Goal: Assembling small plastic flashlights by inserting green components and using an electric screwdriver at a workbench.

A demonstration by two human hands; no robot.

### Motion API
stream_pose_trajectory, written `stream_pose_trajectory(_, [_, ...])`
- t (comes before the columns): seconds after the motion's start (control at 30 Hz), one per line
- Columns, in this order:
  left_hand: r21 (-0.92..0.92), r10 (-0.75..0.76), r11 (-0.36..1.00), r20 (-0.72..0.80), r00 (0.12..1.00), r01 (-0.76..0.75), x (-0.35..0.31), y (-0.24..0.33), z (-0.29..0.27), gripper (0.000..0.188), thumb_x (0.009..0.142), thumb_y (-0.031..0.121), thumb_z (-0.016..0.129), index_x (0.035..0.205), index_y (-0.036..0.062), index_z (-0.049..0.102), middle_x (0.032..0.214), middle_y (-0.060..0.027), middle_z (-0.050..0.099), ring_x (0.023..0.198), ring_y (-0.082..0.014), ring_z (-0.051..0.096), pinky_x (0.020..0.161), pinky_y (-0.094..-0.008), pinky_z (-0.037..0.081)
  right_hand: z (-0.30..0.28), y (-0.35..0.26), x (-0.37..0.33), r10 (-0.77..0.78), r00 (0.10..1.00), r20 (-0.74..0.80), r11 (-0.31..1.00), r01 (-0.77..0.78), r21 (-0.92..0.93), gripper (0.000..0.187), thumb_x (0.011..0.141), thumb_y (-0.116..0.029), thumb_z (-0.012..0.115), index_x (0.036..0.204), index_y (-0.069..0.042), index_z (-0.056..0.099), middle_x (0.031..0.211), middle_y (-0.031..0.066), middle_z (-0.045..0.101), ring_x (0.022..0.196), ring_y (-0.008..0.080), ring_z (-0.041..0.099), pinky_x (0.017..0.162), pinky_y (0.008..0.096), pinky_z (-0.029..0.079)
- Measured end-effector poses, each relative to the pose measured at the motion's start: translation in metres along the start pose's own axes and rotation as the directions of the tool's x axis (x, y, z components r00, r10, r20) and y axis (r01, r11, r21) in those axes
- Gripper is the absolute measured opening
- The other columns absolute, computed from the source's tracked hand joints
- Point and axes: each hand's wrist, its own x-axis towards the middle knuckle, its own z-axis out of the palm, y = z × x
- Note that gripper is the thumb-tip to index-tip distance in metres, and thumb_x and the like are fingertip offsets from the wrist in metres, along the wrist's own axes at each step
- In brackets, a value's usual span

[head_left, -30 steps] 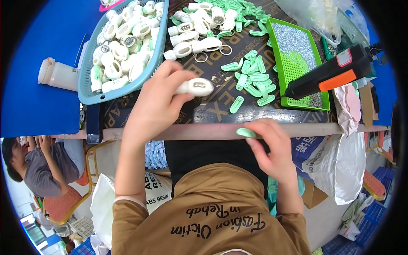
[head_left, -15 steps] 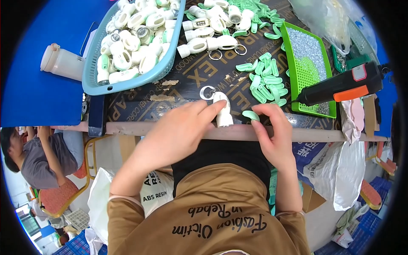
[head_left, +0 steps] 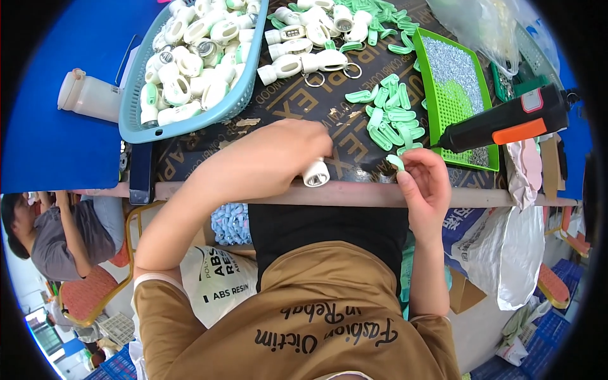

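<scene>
My left hand (head_left: 278, 152) is closed round a small white keychain flashlight (head_left: 315, 174) above the table's near edge. Its round lens end points toward me, while the rest of its body is hidden by my fingers. Between thumb and forefinger, my right hand (head_left: 425, 179) pinches a curved light-green plastic cover (head_left: 396, 162). Just beyond that hand lies a loose pile of similar green covers (head_left: 396, 114). To its right, a black electric screwdriver (head_left: 500, 125) with an orange lever rests across a bright green tray (head_left: 425, 66) holding small silver screws (head_left: 453, 60).
A blue basket (head_left: 130, 114) heaped with white flashlights stands at the back left, beside a whitish plastic container (head_left: 88, 95). More flashlights with key rings (head_left: 304, 65) lie at the back. Clear plastic bags (head_left: 487, 31) sit far right. Another person (head_left: 63, 234) sits at left.
My left hand has wrapped round the flashlight and turned it so the lens end faces me. My right hand has shifted right, tilting the green cover more upright.
</scene>
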Motion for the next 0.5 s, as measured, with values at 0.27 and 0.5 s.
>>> stream_pose_trajectory(0.27, [-0.976, -0.520, 0.179, -0.200, 0.830, -0.123, -0.035, -0.016, 0.033, 0.030, 0.084, 0.024, 0.071, 0.100, 0.0050, 0.053, 0.086, -0.0027, 0.054, 0.076, -0.0142, 0.058, 0.066, -0.0283, 0.051, 0.003, 0.001, 0.000, 0.023, 0.999, 0.031, 1.000, -0.023, 0.008, 0.027, 0.084, 0.004, 0.063, 0.110, 0.002, 0.056, 0.101, 0.0055, 0.054, 0.088, 0.0121, 0.052, 0.079, 0.0249, 0.044])
stream_pose_trajectory(0.5, [-0.787, -0.547, 0.583, -0.195, 0.814, 0.203, -0.027, 0.008, 0.021, 0.034, 0.084, 0.012, 0.069, 0.108, 0.0031, 0.046, 0.092, -0.0078, 0.057, 0.076, -0.0162, 0.058, 0.062, -0.0274, 0.046, 0.003, -0.001, -0.002, 0.034, 0.999, 0.003, 0.998, -0.034, -0.053, 0.022, 0.083, 0.005, 0.063, 0.105, 0.003, 0.058, 0.101, 0.0064, 0.054, 0.087, 0.0122, 0.053, 0.077, 0.0238, 0.044])
